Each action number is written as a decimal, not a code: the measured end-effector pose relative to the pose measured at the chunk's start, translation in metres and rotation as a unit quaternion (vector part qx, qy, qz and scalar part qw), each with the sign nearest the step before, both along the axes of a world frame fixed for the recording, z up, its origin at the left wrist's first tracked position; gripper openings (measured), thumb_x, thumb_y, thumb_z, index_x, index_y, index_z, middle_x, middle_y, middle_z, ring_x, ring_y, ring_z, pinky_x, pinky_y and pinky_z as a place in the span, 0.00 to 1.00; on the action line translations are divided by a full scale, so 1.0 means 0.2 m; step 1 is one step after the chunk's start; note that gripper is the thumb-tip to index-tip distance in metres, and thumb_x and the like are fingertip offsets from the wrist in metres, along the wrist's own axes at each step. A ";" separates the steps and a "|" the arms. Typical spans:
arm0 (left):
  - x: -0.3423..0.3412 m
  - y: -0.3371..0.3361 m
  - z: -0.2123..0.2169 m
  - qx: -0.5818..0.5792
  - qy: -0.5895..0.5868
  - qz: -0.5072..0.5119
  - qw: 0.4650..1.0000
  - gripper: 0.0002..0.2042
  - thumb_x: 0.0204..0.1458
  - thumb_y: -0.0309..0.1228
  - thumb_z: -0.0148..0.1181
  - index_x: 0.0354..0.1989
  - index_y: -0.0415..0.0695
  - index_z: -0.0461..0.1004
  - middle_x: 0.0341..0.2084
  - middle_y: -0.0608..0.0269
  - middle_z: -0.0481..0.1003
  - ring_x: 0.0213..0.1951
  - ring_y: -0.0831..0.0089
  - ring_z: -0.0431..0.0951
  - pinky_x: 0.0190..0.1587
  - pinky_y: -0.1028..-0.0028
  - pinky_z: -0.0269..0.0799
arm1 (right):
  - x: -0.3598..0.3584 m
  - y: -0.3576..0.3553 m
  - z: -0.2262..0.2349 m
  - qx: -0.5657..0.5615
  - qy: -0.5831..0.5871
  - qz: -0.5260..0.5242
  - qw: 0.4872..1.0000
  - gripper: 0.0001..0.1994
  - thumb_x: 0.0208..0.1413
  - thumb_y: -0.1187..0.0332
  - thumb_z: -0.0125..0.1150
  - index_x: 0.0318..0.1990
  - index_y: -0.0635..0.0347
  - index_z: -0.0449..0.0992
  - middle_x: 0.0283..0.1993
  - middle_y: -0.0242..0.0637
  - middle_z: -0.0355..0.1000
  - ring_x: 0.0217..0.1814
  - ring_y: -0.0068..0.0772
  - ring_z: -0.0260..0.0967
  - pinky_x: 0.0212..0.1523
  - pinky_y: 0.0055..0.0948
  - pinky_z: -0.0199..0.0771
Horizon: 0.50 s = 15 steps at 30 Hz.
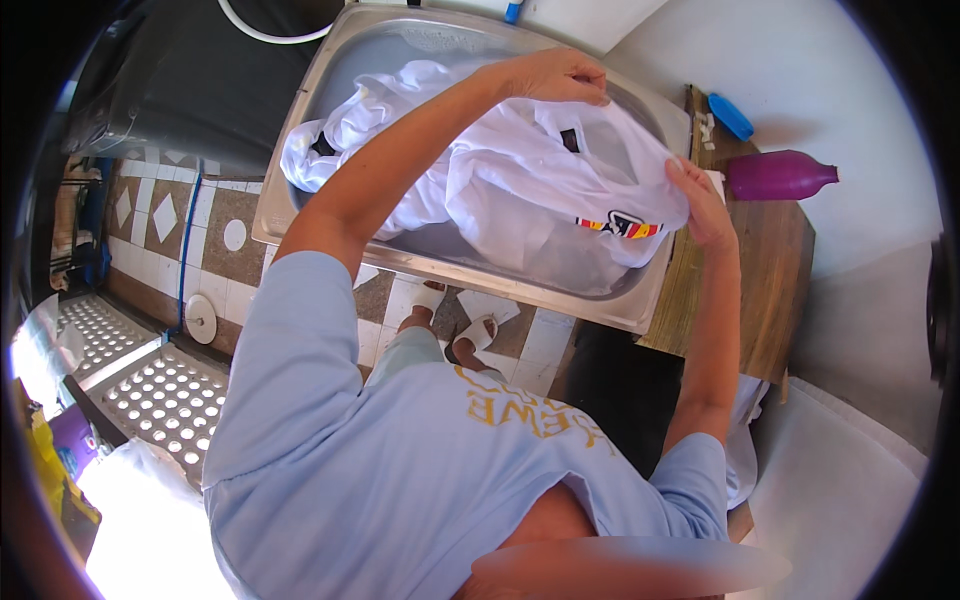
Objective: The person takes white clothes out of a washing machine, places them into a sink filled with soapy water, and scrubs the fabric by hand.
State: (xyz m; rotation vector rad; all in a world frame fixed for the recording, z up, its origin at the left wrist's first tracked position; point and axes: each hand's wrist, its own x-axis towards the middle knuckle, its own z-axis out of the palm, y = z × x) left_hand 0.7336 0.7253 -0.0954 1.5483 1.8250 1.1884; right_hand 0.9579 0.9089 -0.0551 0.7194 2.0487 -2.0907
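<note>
A wet white shirt [500,190] with a striped red, yellow and black badge lies bunched in a metal sink basin [275,195]. My left hand [560,77] is closed on the shirt's upper edge near the far side of the basin. At the right rim, my right hand [703,208] grips another part of that edge, fingers curled over it. Between both hands the cloth is stretched, and a small dark label shows inside it. The shirt's left portion rests in folds in cloudy water [365,60], with some suds at the back.
On the wooden counter [740,270] to the right lie a purple bottle [785,177] and a blue brush-like oval [731,117]. A black covered bulk [200,75] stands left of the basin. Perforated grey panels [160,405] and a blue hose [187,250] are at lower left.
</note>
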 end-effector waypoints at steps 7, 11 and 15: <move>0.37 0.10 -0.47 -0.068 0.165 0.193 0.965 0.18 0.49 0.46 0.55 0.36 0.42 0.72 0.31 0.53 0.76 0.35 0.56 0.76 0.39 0.60 0.69 | -0.21 -0.02 -0.63 0.452 -0.114 -0.031 0.884 0.19 0.53 0.58 0.50 0.45 0.64 0.70 0.40 0.56 0.71 0.44 0.51 0.70 0.46 0.42 0.68; 0.47 0.14 -0.58 -0.038 0.254 0.265 0.930 0.11 0.47 0.39 0.54 0.30 0.44 0.71 0.27 0.55 0.74 0.31 0.58 0.76 0.35 0.60 0.69 | -0.26 -0.14 -0.75 0.541 -0.127 -0.070 0.829 0.16 0.52 0.62 0.48 0.42 0.64 0.71 0.42 0.58 0.70 0.47 0.61 0.66 0.46 0.48 0.65; 0.49 0.17 -0.58 -0.072 0.220 0.215 0.949 0.10 0.47 0.37 0.55 0.28 0.42 0.71 0.27 0.54 0.75 0.31 0.57 0.76 0.35 0.61 0.69 | -0.18 0.05 -0.99 0.525 -0.194 -0.054 0.827 0.17 0.49 0.61 0.54 0.41 0.67 0.70 0.36 0.53 0.73 0.40 0.46 0.72 0.43 0.38 0.69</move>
